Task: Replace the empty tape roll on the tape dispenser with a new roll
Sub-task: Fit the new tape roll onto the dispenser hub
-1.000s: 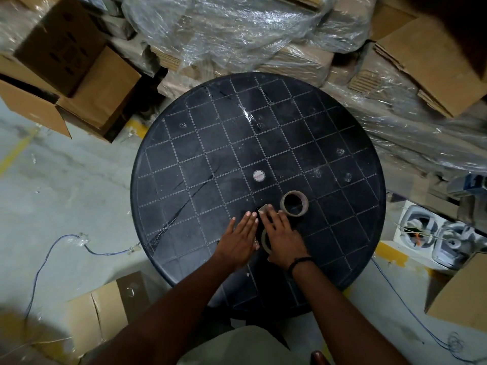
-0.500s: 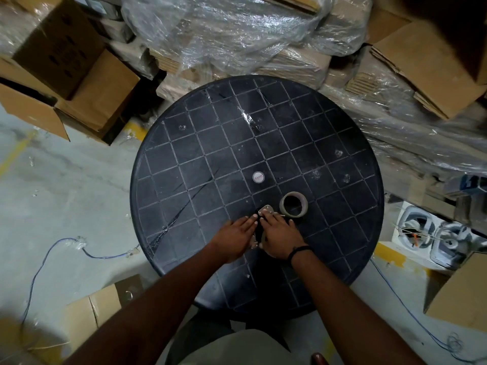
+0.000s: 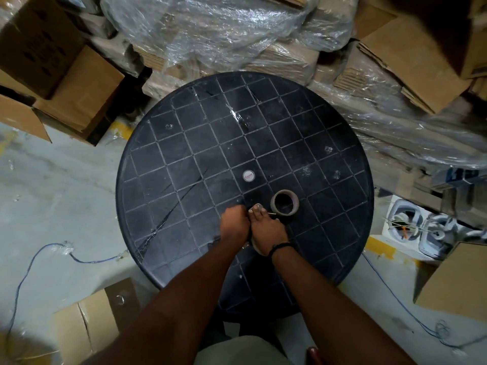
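Observation:
On the round black table lies a brown cardboard tape ring, flat and just right of centre. Just in front of that ring, my left hand and my right hand are pressed together over the tape dispenser. Only the dispenser's pale metal tip and a thin metal edge beside the ring show. A pale curved edge of a roll peeks out below my right wrist. My left fingers are curled tight; my right hand lies over the dispenser's top. The dispenser body is hidden.
A small white cap marks the table's centre. Plastic-wrapped cardboard stacks crowd the far side and the right. Open boxes stand at the left, with another box by my left arm. A blue wire trails over the floor.
My left hand has gone from flat, spread fingers to a tight curl. Both hands have closed in together over the dispenser. The cardboard ring has stayed in place.

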The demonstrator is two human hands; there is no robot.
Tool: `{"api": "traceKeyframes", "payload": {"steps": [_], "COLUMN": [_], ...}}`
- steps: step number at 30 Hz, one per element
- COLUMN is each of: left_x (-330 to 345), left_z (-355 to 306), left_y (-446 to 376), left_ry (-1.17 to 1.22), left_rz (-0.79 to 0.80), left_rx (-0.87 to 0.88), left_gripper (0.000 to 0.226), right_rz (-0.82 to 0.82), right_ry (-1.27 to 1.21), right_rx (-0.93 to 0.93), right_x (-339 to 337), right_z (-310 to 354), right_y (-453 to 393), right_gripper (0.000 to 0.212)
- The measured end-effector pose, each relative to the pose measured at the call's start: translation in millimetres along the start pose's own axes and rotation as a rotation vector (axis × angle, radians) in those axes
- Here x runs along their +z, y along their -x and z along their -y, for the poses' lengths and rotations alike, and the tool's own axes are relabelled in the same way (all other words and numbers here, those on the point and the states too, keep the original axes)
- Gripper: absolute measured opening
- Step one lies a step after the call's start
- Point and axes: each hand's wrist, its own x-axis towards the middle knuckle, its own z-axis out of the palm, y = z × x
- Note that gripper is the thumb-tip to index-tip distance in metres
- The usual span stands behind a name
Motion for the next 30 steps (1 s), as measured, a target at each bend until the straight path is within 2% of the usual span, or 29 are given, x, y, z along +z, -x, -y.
{"api": "traceKeyframes", "payload": {"steps": [7, 9, 11, 13, 15, 17, 18, 20, 22, 23, 25, 27, 30], "left_x": [-14.3, -18.2, -18.9, -16.5, -10.0, 0.9, 5.3, 13.3, 18.9, 20.3, 20.0, 17.1, 7.8], "left_z": [26.2, 25.3, 23.8, 26.1, 28.8, 31.0, 30.9, 30.7, 27.6, 25.2, 19.4, 13.9, 6.3], "left_y": [-11.1, -16.3, -13.3, -2.4, 12.6, 27.8, 35.1, 46.5, 54.8, 57.9, 61.3, 62.9, 66.4], "left_ry": [0.273, 0.255, 0.241, 0.233, 0.23, 0.195, 0.183, 0.182, 0.201, 0.217, 0.246, 0.27, 0.346], "left_rz": [-0.039, 0.026, 0.028, -0.013, -0.073, -0.085, -0.078, -0.035, 0.03, 0.062, 0.098, 0.112, 0.152], "left_rx": [-0.294, -0.228, -0.199, -0.2, -0.137, -0.022, 0.01, 0.017, -0.002, -0.014, -0.035, -0.039, -0.005], "left_gripper": [0.009, 0.009, 0.011, 0.017, 0.021, 0.02, 0.019, 0.019, 0.021, 0.023, 0.026, 0.028, 0.028], "right_rz": [-0.031, -0.045, -0.069, -0.15, -0.283, -0.379, -0.37, -0.227, -0.061, -0.035, -0.074, -0.151, -0.287], "right_ry": [-0.05, -0.057, -0.085, -0.229, -0.47, -0.593, -0.641, -0.736, -0.835, -0.922, -1.032, -1.07, -1.282], "right_rx": [0.031, 0.018, -0.01, -0.004, 0.09, 0.212, 0.279, 0.445, 0.569, 0.602, 0.633, 0.629, 0.648], "right_x": [-2.5, 0.3, 3.6, 5.1, 5.2, 10.3, 14.6, 24.0, 31.3, 32.4, 32.1, 29.5, 25.5], "right_z": [3.0, 0.7, -1.8, -5.0, -10.7, -20.0, -24.9, -31.7, -33.9, -33.0, -31.0, -29.2, -25.1], "right_y": [-1.3, 1.0, 5.4, 12.5, 21.5, 32.0, 37.6, 45.1, 49.1, 51.6, 56.6, 62.2, 79.0], "right_gripper": [0.06, 0.063, 0.063, 0.062, 0.061, 0.067, 0.074, 0.081, 0.061, 0.047, 0.034, 0.035, 0.039]}}
